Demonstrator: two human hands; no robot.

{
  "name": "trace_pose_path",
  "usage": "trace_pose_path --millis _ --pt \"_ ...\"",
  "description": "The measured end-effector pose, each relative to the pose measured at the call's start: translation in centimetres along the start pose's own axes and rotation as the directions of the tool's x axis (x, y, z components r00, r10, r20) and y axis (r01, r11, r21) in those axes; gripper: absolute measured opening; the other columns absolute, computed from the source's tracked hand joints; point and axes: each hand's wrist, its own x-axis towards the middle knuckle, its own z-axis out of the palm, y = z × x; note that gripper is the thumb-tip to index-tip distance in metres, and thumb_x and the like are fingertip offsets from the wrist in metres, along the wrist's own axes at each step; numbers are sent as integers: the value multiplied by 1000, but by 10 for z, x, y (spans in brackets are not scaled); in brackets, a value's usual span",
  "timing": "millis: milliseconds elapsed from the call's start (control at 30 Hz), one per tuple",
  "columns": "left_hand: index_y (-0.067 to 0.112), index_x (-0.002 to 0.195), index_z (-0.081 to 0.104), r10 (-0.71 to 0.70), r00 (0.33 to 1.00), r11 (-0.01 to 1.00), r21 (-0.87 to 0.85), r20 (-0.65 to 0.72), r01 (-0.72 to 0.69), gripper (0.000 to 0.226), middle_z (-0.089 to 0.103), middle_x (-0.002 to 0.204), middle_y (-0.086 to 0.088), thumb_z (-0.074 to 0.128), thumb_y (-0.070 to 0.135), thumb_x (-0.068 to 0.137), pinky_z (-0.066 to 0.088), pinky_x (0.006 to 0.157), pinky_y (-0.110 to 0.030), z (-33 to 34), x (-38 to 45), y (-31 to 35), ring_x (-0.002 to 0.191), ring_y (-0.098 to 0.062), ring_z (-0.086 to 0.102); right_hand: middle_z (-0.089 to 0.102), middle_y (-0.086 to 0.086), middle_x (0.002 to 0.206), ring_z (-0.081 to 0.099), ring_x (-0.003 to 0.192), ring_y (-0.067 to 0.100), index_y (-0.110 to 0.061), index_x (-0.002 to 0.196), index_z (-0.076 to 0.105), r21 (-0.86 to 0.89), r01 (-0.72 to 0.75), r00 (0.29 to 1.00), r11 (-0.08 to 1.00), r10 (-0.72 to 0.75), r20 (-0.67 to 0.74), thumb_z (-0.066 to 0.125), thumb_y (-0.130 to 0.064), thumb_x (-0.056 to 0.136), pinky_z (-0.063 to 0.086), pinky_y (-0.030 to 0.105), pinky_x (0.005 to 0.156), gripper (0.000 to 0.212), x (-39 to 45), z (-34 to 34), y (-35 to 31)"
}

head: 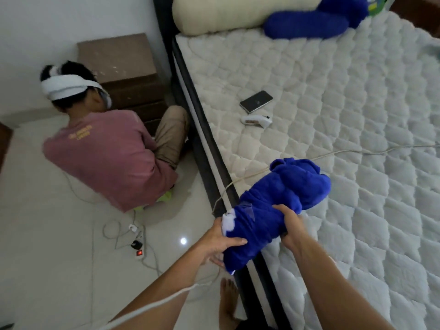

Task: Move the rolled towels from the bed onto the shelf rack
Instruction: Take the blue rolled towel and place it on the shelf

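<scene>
A blue rolled towel [273,210] hangs over the near left edge of the bed [357,139], loosely bunched, with a white tag at its lower end. My left hand [219,241] grips its lower end from the floor side. My right hand [289,225] clasps its middle from the bed side. A second blue towel roll [307,25] lies at the head of the bed against a cream bolster [228,13]. The shelf rack is out of view.
A person in a pink shirt [107,151] crouches on the tiled floor beside a brown nightstand [123,67]. A phone [256,101] and a small white device [256,120] lie on the mattress. A white cable [333,152] crosses the bed. A power strip [139,252] with cords sits on the floor.
</scene>
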Motion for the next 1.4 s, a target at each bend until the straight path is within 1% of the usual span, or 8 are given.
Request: trace_pose_path --millis 233,367,500,733,900,1100,1233,1400 --pt "34 131 37 111 962 967 -196 -251 -163 77 61 127 4 83 34 69 56 85 -54 -110 -102 -76 113 -25 61 74 10 104 73 89 23 -11 111 65 -170 275 876 946 -173 450 72 -3 72 60 33 68 41 -99 150 54" --pt "41 108 45 96 909 919 -314 -405 -237 49 61 117 6 79 27 76 54 90 -53 -163 -186 -156 115 -26 58 75 9 100 71 92 24 -11 100 69 -294 447 721 845 -146 677 73 -4 73 58 39 80 28 -181 222 124" --pt "36 130 36 20 826 857 -416 -563 -304 71 56 122 4 80 27 75 52 95 -52 -194 -264 -262 113 -27 57 74 11 95 72 86 28 -14 85 68 -355 580 546 733 -27 837 74 -5 72 59 44 78 17 -272 275 223" --pt "34 136 36 -233 563 655 -556 -793 -512 79 52 136 0 81 20 72 53 91 -49 -206 -358 -439 116 -26 55 72 6 104 69 93 25 -10 113 62 -389 692 266 608 286 920 72 -4 72 56 31 70 43 -402 318 404" --pt "32 135 39 -475 413 454 -618 -777 -641 79 54 129 2 81 19 69 53 89 -47 -197 -404 -537 117 -27 54 70 1 100 67 91 21 -14 112 61 -356 784 71 508 497 865 71 -2 73 54 32 74 42 -477 330 520" --pt "23 125 50 -617 512 197 -747 -598 -635 60 62 113 -3 76 12 73 52 93 -45 -211 -432 -628 108 -28 58 69 1 100 64 95 25 -21 104 62 -289 899 -45 328 728 684 71 -7 74 53 39 88 34 -531 344 657" --pt "16 123 54 -645 600 -49 -758 -474 -651 57 61 117 -10 75 3 71 56 84 -42 -236 -437 -661 105 -30 60 68 2 98 64 96 26 -20 104 64 -234 951 -27 202 809 587 70 -10 73 50 34 80 33 -553 368 728" --pt "17 126 53 -657 600 -173 -684 -456 -708 61 59 125 -11 76 3 71 59 75 -39 -276 -444 -692 110 -32 60 68 6 102 62 93 27 -16 101 65 -171 982 31 80 823 567 72 -16 72 51 34 81 30 -579 407 787"
